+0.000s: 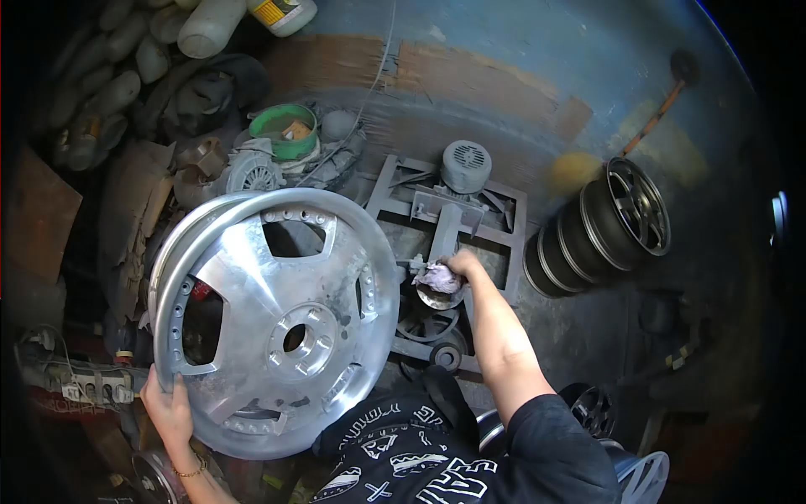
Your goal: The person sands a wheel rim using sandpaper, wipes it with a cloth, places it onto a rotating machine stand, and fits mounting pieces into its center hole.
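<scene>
A large bare-metal wheel rim (pixel 252 277) with cut-out windows and a centre hole leans up in front of my body. At its lower left edge, my left hand (pixel 168 410) grips the lip, thumb on the front and the other fingers mostly hidden behind. My right hand (pixel 463 264) is stretched forward and closed on a crumpled, pale purple-grey cloth (pixel 439 278). The cloth is over a small round metal container (pixel 438 298); I cannot tell whether it touches what is inside.
A motor (pixel 466 166) sits on a grey metal frame (pixel 516 220) with pulleys ahead. Stacked wheels (pixel 588 235) stand at the right. A green tub (pixel 285 130), plastic jugs (pixel 210 29) and cardboard (pixel 138 206) crowd the left. More wheels (pixel 592 407) lie behind my right arm.
</scene>
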The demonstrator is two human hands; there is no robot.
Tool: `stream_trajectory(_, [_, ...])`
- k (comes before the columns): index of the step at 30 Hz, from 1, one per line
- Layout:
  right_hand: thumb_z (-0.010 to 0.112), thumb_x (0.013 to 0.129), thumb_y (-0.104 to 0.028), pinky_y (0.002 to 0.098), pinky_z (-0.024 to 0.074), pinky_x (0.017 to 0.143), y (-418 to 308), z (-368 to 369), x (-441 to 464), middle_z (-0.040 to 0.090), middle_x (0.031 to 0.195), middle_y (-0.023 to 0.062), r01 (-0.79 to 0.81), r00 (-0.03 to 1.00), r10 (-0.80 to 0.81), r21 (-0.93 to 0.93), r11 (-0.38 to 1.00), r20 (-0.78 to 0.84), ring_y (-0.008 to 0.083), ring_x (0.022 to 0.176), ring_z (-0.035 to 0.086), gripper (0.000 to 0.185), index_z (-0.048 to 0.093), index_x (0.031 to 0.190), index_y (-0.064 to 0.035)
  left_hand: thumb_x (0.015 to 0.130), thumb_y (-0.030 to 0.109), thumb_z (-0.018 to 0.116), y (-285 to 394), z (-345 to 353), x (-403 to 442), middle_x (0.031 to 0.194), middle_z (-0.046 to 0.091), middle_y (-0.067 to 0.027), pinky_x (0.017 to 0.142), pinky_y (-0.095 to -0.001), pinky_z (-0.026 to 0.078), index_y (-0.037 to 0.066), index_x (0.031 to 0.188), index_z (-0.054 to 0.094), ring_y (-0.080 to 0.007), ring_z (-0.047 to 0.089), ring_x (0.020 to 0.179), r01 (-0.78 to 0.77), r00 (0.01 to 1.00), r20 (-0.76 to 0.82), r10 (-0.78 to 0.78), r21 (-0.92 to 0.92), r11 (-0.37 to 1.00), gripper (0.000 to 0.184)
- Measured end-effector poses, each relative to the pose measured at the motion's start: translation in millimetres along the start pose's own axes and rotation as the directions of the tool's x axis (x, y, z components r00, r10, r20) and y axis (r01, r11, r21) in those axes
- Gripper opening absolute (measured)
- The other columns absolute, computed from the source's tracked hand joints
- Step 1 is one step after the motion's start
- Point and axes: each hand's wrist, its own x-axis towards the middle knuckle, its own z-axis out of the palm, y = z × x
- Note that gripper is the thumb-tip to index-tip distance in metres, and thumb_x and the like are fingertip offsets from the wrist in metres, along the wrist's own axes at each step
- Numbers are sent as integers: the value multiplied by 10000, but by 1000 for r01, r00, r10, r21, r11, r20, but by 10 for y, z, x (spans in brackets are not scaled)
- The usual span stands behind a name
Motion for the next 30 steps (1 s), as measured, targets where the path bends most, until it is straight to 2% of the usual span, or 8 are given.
stream_trajectory(7, [678, 837, -165, 497, 470, 843, 257, 287, -286, 620, 951, 268, 549, 685, -539, -139, 824, -490, 463, 941, 572, 250, 593, 907, 58, 844, 34, 637, 96, -59, 37, 1012, 624, -213, 874, -372, 454, -110, 1198, 561, -271, 601, 946, -13, 999, 43, 12, 22, 1000, 390])
stream_trajectory(16, [617, 817, -297, 463, 531, 795, 1269, 409, -1293, 679, 970, 251, 231, 973, -229, -151, 961, 32, 390, 908, 669, 291, 708, 963, -62, 842, 19, 603, 140, -14, 75, 904, 645, -199, 835, -358, 469, -106, 1139, 585, -256, 621, 847, -65, 998, 16, 66, -60, 996, 323])
stream_trajectory(19, [626, 752, -213, 477, 542, 751, 1309, 540, -757, 690, 899, 232, 441, 897, -324, -571, 692, 301, 399, 862, 672, 209, 701, 839, -38, 844, 19, 602, -1, -17, 24, 891, 647, -196, 837, -354, 469, -113, 1123, 581, -252, 622, 851, -128, 992, -18, 129, 28, 991, 309])
stream_trajectory(22, [502, 931, -297, 459, 477, 912, 1216, -2, -474, 624, 1093, 297, 276, 864, -201, 100, 956, -462, 398, 1064, 611, 375, 576, 1104, 27, 843, 18, 602, 203, -11, 111, 881, 648, -199, 833, -358, 469, -119, 1105, 577, -257, 621, 844, -167, 985, -31, 168, 33, 985, 297])
stream_trajectory(25, [361, 1015, -228, 364, 429, 973, 691, -1051, -742, 637, 1179, 145, 676, 523, -198, 263, 688, -829, 256, 1076, 586, 381, 571, 1214, 19, 843, 19, 603, 242, -28, 91, 888, 646, -203, 835, -366, 469, -120, 1103, 577, -266, 620, 846, -95, 994, 45, 97, -41, 995, 296])
stream_trajectory(27, [379, 1005, -169, 364, 452, 876, 294, -1441, -1068, 633, 1035, 182, 783, 622, -12, 622, -9, -783, 247, 960, 586, 342, 574, 1137, 78, 842, 19, 604, 218, -21, 118, 891, 644, -205, 838, -370, 469, -119, 1107, 578, -269, 620, 850, -80, 995, 45, 84, -83, 993, 299])
stream_trajectory(29, [452, 962, -145, 346, 455, 849, 442, -1546, -1393, 638, 957, 174, 530, 306, -446, -239, 814, -841, 257, 927, 589, 309, 595, 1067, 107, 838, 14, 608, 204, -16, 104, 892, 646, -205, 838, -374, 469, -118, 1102, 579, -269, 620, 856, -130, 991, 7, 130, -17, 991, 297])
stream_trajectory(30, [537, 897, -107, 360, 459, 863, 269, -1490, -1651, 647, 916, 188, 627, 512, -137, 260, 735, -848, 281, 947, 602, 267, 607, 1019, 120, 838, 14, 608, 196, -3, 126, 892, 646, -205, 838, -374, 469, -118, 1102, 579, -269, 620, 856, -138, 990, 10, 138, -16, 990, 297])
